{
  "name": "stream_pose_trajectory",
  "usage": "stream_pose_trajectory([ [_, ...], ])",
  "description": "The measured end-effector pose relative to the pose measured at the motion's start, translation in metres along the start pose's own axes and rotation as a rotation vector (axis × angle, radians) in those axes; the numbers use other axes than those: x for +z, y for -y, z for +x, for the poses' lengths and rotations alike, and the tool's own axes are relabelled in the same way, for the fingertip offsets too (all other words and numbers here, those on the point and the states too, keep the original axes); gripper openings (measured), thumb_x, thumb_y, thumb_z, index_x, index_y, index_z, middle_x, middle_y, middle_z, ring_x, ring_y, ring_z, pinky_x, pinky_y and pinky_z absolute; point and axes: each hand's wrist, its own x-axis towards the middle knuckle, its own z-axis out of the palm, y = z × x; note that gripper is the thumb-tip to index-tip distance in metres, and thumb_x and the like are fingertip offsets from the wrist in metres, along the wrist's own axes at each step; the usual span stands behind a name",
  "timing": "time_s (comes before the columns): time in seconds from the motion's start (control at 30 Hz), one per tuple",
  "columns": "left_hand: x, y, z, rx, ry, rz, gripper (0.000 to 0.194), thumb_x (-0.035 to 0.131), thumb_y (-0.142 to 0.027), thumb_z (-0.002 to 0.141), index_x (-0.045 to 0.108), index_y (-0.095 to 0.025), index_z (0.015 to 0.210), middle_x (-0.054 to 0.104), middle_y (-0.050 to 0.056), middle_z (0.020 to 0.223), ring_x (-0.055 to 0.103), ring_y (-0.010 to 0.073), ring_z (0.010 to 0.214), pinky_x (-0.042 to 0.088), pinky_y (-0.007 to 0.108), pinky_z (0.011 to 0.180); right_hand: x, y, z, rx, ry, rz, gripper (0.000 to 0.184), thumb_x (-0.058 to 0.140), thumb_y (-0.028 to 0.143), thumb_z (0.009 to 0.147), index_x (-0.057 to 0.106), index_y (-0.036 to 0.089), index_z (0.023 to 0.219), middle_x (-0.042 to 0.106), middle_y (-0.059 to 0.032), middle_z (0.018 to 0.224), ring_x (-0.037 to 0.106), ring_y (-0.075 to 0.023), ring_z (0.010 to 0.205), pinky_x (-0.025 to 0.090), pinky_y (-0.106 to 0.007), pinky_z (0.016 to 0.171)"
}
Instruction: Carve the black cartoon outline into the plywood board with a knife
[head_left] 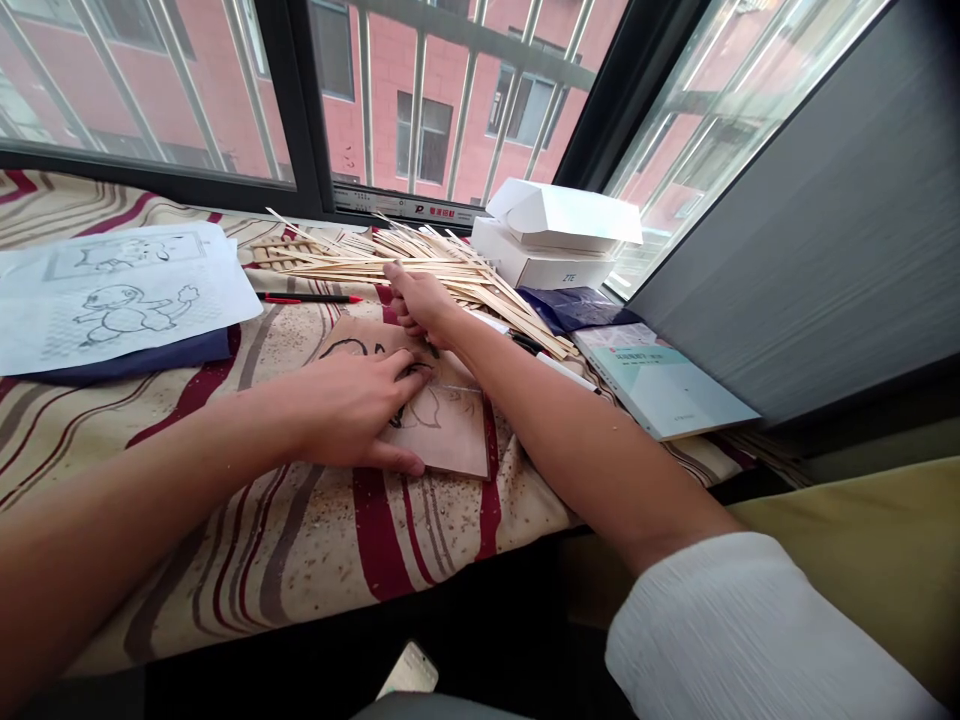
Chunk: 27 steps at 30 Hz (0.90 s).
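A thin brownish board point(457, 430) with black drawn lines lies on the striped cloth. My left hand point(352, 405) rests on it, fingers stretched out and thumb spread near its front edge. Over the board's far part, my right hand point(421, 305) is closed in a fist-like grip with the thumb on top. Whatever it holds is mostly hidden; a small dark bit shows below the fist, close to the left fingertips.
Behind my right hand lie many thin wooden sticks point(360, 268). White boxes point(555, 262) and a pale book point(660, 375) are on the right. Sheets with creature drawings point(127, 290) and a red-and-black pen point(311, 298) lie left. Crumbs dot the striped cloth point(330, 560). A phone point(409, 672) is below the edge.
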Motion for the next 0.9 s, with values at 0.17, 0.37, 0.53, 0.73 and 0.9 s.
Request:
stream_pose_trajectory([
  [0.17, 0.001, 0.001, 0.001, -0.001, 0.003, -0.029, 0.114, 0.049, -0.089, 0.085, 0.037, -0.009, 0.165, 0.042, 0.028, 0.165, 0.057, 0.0460, 0.134, 0.048, 0.051, 0.106, -0.011, -0.002, -0.006, -0.047, 0.387, 0.085, 0.053, 0.040, 0.058, 0.110, 0.028, 0.023, 0.072, 0.021, 0.0114, 0.052, 0.009, -0.0059, 0.040, 0.009, -0.014, 0.034],
  [0.37, 0.003, 0.003, 0.001, -0.017, 0.013, -0.069, 0.117, 0.052, -0.090, 0.082, 0.039, -0.007, 0.164, 0.043, 0.029, 0.163, 0.058, 0.0463, 0.133, 0.048, 0.050, 0.107, -0.019, -0.007, 0.001, -0.078, 0.281, 0.225, 0.054, 0.041, 0.057, 0.110, 0.024, 0.023, 0.071, 0.017, 0.0125, 0.052, 0.007, -0.0056, 0.040, 0.009, -0.015, 0.034],
  [0.53, 0.004, 0.004, 0.001, -0.010, 0.003, -0.118, 0.119, 0.053, -0.090, 0.082, 0.036, -0.007, 0.165, 0.037, 0.028, 0.167, 0.054, 0.0459, 0.139, 0.045, 0.047, 0.113, -0.011, -0.010, 0.002, -0.084, -0.205, 0.217, 0.052, 0.043, 0.057, 0.109, 0.025, 0.024, 0.072, 0.021, 0.0132, 0.048, 0.012, -0.0056, 0.039, 0.010, -0.016, 0.034],
  [0.73, 0.001, 0.002, 0.000, -0.011, 0.046, -0.081, 0.118, 0.051, -0.087, 0.085, 0.030, -0.006, 0.167, 0.027, 0.028, 0.172, 0.052, 0.0452, 0.143, 0.045, 0.047, 0.115, -0.019, -0.010, -0.011, -0.194, -0.044, 0.260, 0.054, 0.044, 0.060, 0.108, 0.024, 0.025, 0.073, 0.019, 0.0126, 0.050, 0.008, -0.0073, 0.041, 0.011, -0.018, 0.036],
  [0.9, 0.001, -0.001, 0.002, -0.064, 0.017, -0.081, 0.114, 0.051, -0.086, 0.086, 0.035, -0.006, 0.165, 0.035, 0.028, 0.169, 0.054, 0.0453, 0.140, 0.048, 0.047, 0.111, -0.025, -0.007, -0.021, -0.255, 0.110, 0.227, 0.057, 0.045, 0.065, 0.106, 0.023, 0.025, 0.072, 0.016, 0.0117, 0.052, 0.006, -0.0087, 0.043, 0.012, -0.019, 0.036],
])
